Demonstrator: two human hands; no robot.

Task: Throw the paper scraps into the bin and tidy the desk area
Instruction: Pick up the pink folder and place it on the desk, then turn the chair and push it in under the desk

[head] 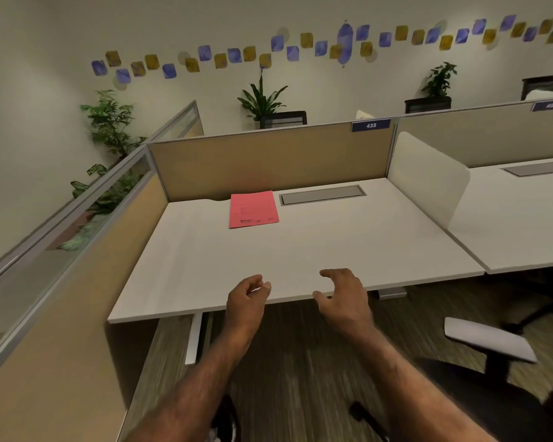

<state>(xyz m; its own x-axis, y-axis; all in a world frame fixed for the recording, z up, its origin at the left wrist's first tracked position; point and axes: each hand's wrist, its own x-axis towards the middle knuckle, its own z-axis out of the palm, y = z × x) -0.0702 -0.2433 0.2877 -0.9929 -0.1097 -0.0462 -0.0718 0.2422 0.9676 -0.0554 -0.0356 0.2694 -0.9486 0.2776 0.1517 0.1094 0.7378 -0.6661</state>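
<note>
Each grip empty: left hand (248, 293), right hand (344, 296), one red folder (253, 209).

Showing a smooth, matt white laminate on the desk (300, 250); lying matt and papery near the desk's rear edge, a red folder (253, 209); looking like brushed grey metal, the cable hatch (322, 195) beside it; appearing woven and tan, the cloth partition (268, 161) along the rear edge, framed in dull metal.
</note>
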